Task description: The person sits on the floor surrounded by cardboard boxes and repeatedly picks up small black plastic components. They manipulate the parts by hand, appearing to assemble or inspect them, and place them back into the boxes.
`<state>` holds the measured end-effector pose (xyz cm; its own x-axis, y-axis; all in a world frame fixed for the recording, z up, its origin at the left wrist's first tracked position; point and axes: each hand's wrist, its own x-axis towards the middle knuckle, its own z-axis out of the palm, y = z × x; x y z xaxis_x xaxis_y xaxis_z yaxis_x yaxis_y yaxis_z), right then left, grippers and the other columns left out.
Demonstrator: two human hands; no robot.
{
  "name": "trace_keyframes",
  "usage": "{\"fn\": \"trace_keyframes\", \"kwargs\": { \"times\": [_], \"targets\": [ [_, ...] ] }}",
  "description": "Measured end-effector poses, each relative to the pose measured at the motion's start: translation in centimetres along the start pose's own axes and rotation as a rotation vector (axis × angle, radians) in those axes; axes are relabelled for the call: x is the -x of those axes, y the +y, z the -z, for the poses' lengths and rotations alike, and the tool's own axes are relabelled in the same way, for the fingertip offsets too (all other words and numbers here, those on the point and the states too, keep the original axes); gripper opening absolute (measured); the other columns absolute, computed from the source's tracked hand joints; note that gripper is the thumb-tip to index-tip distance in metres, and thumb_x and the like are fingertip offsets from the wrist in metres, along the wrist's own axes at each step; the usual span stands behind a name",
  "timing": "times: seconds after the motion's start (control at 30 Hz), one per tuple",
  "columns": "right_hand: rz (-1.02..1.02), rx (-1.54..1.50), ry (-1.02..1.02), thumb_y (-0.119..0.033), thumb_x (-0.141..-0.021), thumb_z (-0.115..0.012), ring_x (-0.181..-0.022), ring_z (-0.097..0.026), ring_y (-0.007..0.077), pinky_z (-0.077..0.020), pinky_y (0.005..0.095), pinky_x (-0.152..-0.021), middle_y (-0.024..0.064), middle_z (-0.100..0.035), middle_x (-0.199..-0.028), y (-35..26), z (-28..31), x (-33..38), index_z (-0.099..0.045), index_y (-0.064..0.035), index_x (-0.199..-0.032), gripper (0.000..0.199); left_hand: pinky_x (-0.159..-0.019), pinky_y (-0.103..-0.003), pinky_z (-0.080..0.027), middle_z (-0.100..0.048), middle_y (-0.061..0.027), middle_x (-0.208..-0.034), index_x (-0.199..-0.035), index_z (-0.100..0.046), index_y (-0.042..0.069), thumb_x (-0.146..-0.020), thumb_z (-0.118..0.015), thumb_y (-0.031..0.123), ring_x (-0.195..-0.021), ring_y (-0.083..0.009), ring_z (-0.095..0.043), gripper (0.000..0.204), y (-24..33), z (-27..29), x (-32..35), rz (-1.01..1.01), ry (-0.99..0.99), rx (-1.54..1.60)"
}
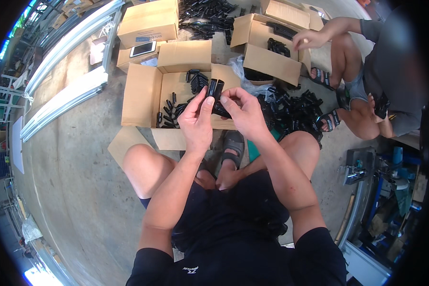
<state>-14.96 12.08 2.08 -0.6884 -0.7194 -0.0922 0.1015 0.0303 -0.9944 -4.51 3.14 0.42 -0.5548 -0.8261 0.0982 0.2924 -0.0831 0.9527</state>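
Black tube-shaped plastic parts (pixel 216 88) stand upright between my two hands, above the near side of an open cardboard box (pixel 140 93). My left hand (pixel 196 120) is closed around them, its thumb along their near face. My right hand (pixel 244 112) pinches at their right side, with more black plastic under its fingers; where one piece ends and another begins I cannot tell. Inside the box lie several similar black parts (pixel 198 82), some stacked in rows and some loose. To the right of my hands, a heap of black parts (pixel 293 108) spreads on the floor.
A co-worker (pixel 395 71) sits at the right, one hand over a second open box (pixel 271 66) and black parts in the other. A closed box (pixel 148 21), a tablet (pixel 143 48) and another black heap (pixel 205 18) are beyond. Long metal profiles (pixel 64 102) lie at the left.
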Motion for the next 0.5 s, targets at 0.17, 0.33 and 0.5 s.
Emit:
{"fn": "trace_keyframes", "kwargs": {
  "times": [0.17, 0.33, 0.5],
  "targets": [
    [-0.076, -0.014, -0.013, -0.013, -0.099, -0.066, -0.076, -0.063, 0.0108, -0.0554, 0.028, -0.062, 0.0039, -0.067, -0.086, 0.5, 0.2, -0.2, -0.064, 0.0017, -0.105, 0.016, -0.093, -0.025, -0.052, -0.072, -0.0112, -0.116, -0.134, -0.062, -0.008, -0.1, -0.069, 0.011, -0.102, -0.0095, -0.063, 0.039, 0.0, -0.1, -0.1, -0.005, 0.002, -0.046],
    [-0.096, -0.14, -0.033, -0.011, -0.098, -0.066, -0.078, -0.063, 0.0107, -0.0552, 0.0279, -0.063, 0.004, -0.066, -0.087, 0.3, 0.7, -0.2, -0.064, 0.0017, -0.106, 0.015, -0.092, -0.025, -0.052, -0.072, -0.0117, -0.116, -0.134, -0.062, -0.008, -0.1, -0.068, 0.011, -0.101, -0.0096, -0.063, 0.039, 0.5, -0.4, 0.0, -0.028, -0.002, -0.099],
    [-0.011, -0.102, -0.051, -0.007, -0.096, -0.068, -0.083, -0.063, 0.0102, -0.0578, 0.0282, -0.067, 0.0051, -0.066, -0.091, 0.7, 0.8, -0.5, -0.064, 0.0023, -0.108, 0.016, -0.091, -0.025, -0.052, -0.072, -0.0121, -0.117, -0.134, -0.062, -0.008, -0.101, -0.068, 0.011, -0.101, -0.01, -0.064, 0.038, 0.1, -0.4, 0.0, -0.015, 0.006, -0.061]
  ]
}}
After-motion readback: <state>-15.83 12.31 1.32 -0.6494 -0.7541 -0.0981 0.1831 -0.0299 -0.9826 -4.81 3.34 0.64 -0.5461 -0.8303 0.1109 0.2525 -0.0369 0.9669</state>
